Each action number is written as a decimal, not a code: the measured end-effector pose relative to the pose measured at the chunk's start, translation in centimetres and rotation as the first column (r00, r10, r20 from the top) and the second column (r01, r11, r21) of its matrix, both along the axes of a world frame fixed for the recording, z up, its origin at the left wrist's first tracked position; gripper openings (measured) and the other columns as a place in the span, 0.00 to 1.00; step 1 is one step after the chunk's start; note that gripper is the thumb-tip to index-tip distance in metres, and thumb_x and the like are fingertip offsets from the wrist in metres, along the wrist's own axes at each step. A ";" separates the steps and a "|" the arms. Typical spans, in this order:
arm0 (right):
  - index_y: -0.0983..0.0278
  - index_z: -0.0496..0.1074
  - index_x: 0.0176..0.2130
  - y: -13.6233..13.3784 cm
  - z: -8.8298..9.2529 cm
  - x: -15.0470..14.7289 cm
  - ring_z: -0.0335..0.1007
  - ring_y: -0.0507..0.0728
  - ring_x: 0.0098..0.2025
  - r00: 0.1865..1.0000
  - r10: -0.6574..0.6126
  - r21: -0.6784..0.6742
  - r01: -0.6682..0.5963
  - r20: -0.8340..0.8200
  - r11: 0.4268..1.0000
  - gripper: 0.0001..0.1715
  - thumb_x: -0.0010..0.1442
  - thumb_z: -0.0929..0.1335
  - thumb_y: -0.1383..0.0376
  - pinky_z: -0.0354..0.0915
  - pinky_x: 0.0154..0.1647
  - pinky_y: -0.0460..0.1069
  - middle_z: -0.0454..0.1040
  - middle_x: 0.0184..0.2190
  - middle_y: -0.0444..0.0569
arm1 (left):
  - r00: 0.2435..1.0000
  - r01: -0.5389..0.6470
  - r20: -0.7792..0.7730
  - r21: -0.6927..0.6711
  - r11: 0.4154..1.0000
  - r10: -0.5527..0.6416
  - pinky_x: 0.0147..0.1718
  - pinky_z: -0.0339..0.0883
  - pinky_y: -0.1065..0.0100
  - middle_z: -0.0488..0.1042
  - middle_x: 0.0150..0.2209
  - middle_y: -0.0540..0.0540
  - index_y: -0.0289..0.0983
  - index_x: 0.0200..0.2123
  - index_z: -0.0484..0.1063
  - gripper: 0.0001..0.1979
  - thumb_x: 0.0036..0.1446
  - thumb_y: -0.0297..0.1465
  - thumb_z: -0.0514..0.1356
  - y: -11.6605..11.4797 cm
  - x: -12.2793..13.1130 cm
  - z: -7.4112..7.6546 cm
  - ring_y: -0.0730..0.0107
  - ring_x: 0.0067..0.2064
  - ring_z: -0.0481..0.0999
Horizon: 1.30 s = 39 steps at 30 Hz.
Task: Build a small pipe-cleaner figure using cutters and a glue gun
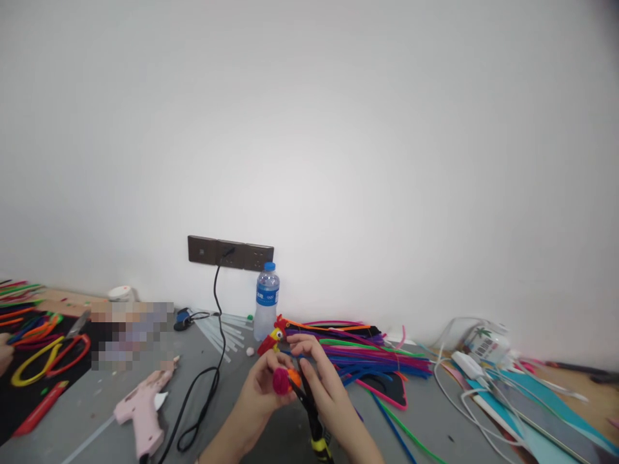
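Observation:
My left hand (264, 386) pinches a small fuzzy pipe-cleaner piece (281, 381), magenta in front with orange beside it. My right hand (323, 386) is closed around black pliers (305, 401) with yellow-and-black handles pointing down toward me. The pliers' tips touch or nearly touch the orange part; the exact contact is hidden. Just beyond my fingers is a red and yellow bird-like figure (276, 335) with an eye and a red comb. Whether it is joined to the piece in my hand, I cannot tell.
A water bottle (267, 303) stands by the wall. At left lie a pink glue gun (142, 412) with a black cord, glue sticks (227, 335) and scissors (51, 364). Pipe cleaners (377, 351) are heaped behind my right hand; white cables (464, 393) lie at right. Another person's hand (4, 354) shows far left.

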State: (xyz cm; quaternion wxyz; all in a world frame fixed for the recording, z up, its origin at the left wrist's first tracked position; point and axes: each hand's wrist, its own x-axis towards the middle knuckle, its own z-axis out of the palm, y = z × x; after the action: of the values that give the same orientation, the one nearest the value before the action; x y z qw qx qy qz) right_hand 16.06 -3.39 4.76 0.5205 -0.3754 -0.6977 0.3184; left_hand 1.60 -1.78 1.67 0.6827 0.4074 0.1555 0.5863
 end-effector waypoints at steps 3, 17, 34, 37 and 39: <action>0.58 0.65 0.43 0.0 -0.1 0.0 0.62 0.59 0.57 1.000 -0.002 -0.007 0.002 0.004 1.000 0.12 0.69 0.57 0.57 0.58 0.58 0.53 0.67 0.50 0.52 | 1.000 -0.008 0.017 0.003 1.000 0.008 0.31 0.64 0.72 0.74 0.31 0.50 0.37 0.23 0.67 0.18 0.34 0.21 0.74 0.0 0.1 -0.2 0.70 0.33 0.71; 0.59 0.68 0.39 -0.1 0.4 -0.1 0.63 0.60 0.55 0.999 -0.010 0.026 0.009 0.037 1.000 0.14 0.69 0.57 0.58 0.58 0.57 0.53 0.67 0.50 0.52 | 1.000 -0.031 0.004 0.006 1.000 0.031 0.34 0.64 0.71 0.74 0.31 0.50 0.37 0.23 0.67 0.17 0.35 0.21 0.73 0.2 0.1 -0.8 0.69 0.34 0.72; 0.59 0.66 0.40 -0.3 0.4 -0.2 0.63 0.58 0.54 1.000 0.004 0.008 -0.004 0.003 1.000 0.12 0.69 0.57 0.60 0.59 0.55 0.51 0.67 0.48 0.52 | 1.000 0.004 0.006 0.012 1.000 -0.004 0.34 0.64 0.72 0.74 0.31 0.50 0.37 0.23 0.67 0.17 0.35 0.21 0.73 0.0 0.0 -0.2 0.69 0.35 0.72; 0.59 0.66 0.41 -0.2 0.3 -0.2 0.63 0.58 0.54 1.000 0.005 0.006 -0.005 0.006 1.000 0.11 0.69 0.57 0.60 0.59 0.55 0.52 0.67 0.49 0.52 | 1.000 -0.001 0.013 0.013 1.000 0.001 0.34 0.65 0.72 0.74 0.32 0.50 0.37 0.24 0.67 0.17 0.36 0.22 0.73 0.0 0.1 -0.2 0.70 0.35 0.72; 0.60 0.66 0.41 -0.2 0.3 -0.2 0.63 0.59 0.54 1.000 0.004 0.013 -0.004 0.005 1.000 0.11 0.69 0.57 0.60 0.59 0.55 0.52 0.67 0.49 0.53 | 1.000 -0.011 0.015 0.006 1.000 0.011 0.33 0.65 0.72 0.74 0.32 0.50 0.37 0.24 0.67 0.18 0.35 0.21 0.73 0.0 0.1 -0.4 0.70 0.34 0.72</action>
State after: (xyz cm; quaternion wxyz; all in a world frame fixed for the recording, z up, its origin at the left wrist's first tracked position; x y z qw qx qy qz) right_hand 15.88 -3.56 5.08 0.5205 -0.3713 -0.7020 0.3139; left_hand 1.74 -1.76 1.31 0.6795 0.4041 0.1509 0.5935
